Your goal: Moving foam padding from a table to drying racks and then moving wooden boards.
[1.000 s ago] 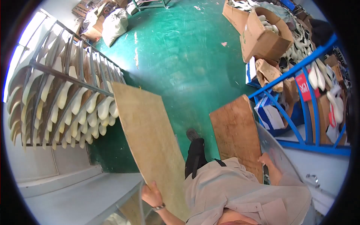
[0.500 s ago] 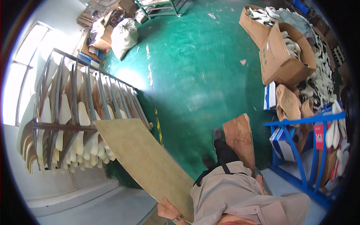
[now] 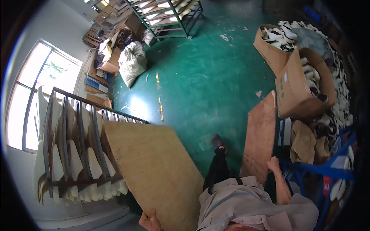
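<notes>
My left hand (image 3: 150,221) is closed on the outer edge of a large yellowish plywood board (image 3: 156,161), thumb on its face. That board slants forward past my left side and covers part of a dark metal rack (image 3: 96,96) loaded with long pale pieces (image 3: 75,158). On my other side, my right hand (image 3: 273,164) grips the outer edge of a narrower reddish-brown wooden board (image 3: 259,133), its fingers partly hidden. My legs show between the two boards, one foot ahead on the green floor.
Cardboard boxes (image 3: 289,92) of white and black sole-shaped pieces stand at right, above a blue metal frame (image 3: 320,169). Farther off are a white sack (image 3: 133,63) and a green wheeled rack (image 3: 173,36). A window (image 3: 54,77) is at left.
I have stepped forward, and the rack and boxes sit lower in view. The reddish-brown board has swung farther forward, and my right hand on its edge shows more clearly.
</notes>
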A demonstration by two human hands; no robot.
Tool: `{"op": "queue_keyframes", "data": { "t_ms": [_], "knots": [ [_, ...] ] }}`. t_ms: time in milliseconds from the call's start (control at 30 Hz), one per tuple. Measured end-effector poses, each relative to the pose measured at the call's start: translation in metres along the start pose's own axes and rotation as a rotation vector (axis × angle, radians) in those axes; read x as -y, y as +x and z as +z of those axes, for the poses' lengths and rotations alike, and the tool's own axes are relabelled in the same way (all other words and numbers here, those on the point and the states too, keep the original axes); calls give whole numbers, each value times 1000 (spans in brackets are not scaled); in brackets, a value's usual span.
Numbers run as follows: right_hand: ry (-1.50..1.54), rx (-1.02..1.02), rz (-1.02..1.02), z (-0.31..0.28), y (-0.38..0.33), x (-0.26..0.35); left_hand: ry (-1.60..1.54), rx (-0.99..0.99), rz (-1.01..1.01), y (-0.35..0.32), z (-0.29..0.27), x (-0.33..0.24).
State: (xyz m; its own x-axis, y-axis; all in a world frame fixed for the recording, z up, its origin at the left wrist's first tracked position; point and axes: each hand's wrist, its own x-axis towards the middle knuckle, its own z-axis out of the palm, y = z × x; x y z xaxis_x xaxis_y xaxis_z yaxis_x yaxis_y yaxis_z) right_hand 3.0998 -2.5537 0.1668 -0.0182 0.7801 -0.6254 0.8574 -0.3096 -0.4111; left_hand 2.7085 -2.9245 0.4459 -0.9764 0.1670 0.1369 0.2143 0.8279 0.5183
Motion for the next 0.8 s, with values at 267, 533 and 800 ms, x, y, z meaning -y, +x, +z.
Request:
{"op": "queue_keyframes", "data": {
  "t_ms": [267, 533, 800],
  "knots": [
    [-150, -40, -33, -6, 190, 65, -30, 56, 31, 175, 172, -118],
    [-191, -113, -92, -3, 289, 167, -130, -5, 58, 344, 309, -213],
    [-266, -4, 79, -21, 389, 310, -47, -99, 129, 513, 439, -306]
  ]
}}
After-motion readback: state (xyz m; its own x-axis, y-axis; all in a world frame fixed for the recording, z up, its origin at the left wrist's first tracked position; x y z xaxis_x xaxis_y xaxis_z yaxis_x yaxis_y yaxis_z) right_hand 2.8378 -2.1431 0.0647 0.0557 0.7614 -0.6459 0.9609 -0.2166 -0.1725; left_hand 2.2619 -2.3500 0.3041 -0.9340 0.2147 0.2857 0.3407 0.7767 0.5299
